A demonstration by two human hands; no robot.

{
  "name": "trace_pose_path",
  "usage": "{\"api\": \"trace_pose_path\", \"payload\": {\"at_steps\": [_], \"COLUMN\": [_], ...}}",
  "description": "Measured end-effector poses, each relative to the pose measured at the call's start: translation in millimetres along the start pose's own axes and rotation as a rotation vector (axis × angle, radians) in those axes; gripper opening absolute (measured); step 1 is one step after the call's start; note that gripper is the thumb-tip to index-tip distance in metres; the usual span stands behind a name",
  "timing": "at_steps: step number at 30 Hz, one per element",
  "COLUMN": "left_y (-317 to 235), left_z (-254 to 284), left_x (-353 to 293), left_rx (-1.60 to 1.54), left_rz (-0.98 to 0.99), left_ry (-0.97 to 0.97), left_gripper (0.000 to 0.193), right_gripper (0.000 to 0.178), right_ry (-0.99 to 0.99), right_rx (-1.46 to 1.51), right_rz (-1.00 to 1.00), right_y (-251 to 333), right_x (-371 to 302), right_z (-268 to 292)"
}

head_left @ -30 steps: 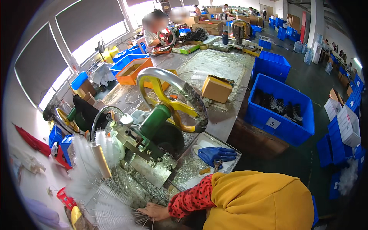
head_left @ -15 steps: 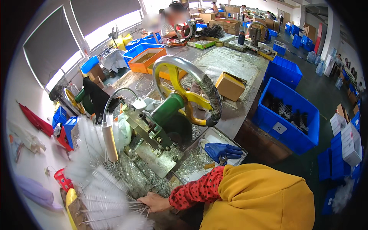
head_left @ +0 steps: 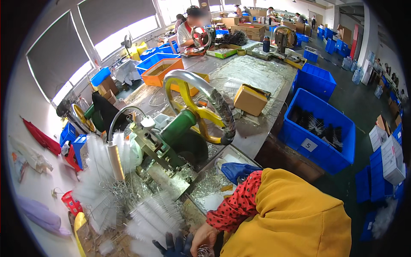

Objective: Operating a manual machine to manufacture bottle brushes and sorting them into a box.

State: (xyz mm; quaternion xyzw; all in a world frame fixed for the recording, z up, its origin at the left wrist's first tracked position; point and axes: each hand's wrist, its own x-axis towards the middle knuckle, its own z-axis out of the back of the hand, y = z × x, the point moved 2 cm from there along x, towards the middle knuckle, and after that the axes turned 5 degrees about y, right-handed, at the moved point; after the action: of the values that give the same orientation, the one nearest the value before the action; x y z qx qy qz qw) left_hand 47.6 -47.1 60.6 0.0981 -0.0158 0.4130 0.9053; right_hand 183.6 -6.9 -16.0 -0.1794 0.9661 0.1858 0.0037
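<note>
My bare right hand (head_left: 205,236) is at the lower edge, fingers curled round a bunch of looped wire ends (head_left: 204,251). These seem to belong to the white bristle brushes (head_left: 156,214) fanned out to the left, though the link between them is hidden. Beside it, my left hand (head_left: 175,246) wears a dark blue glove; its fingers are spread at the near edge of the brushes, and the palm is cut off by the frame. More white wire-handled brushes (head_left: 102,184) stand in a pile farther left. In front is a green machine (head_left: 177,126) with a yellow-spoked handwheel (head_left: 195,100).
A lamp on a bent neck (head_left: 114,160) hangs over the brush pile. Wire scraps and a blue glove (head_left: 239,171) lie in a tray (head_left: 205,188) right of the machine. A cardboard box (head_left: 250,100) sits on the table; blue bins (head_left: 319,128) stand rightward. Another person (head_left: 188,36) works across the table.
My right hand has moved right and down, from the brush stems at lower left to the looped wire ends. My gloved left hand has come into view. The fanned brushes have shifted right.
</note>
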Motion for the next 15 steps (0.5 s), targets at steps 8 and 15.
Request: {"api": "trace_pose_path", "payload": {"at_steps": [8,15], "left_y": [34,119], "left_z": [51,107], "left_x": [34,25], "left_rx": [-0.201,-0.512], "left_rz": [-0.013,0.186], "left_ry": [-0.262,-0.334], "left_gripper": [0.023,0.025], "right_gripper": [0.06,0.071], "right_ry": [0.065,-0.805], "right_rx": [-0.159,-1.856], "right_rz": [0.155,1.108], "right_y": [41,113], "right_x": [-43,-70], "right_z": [-66,-157]}}
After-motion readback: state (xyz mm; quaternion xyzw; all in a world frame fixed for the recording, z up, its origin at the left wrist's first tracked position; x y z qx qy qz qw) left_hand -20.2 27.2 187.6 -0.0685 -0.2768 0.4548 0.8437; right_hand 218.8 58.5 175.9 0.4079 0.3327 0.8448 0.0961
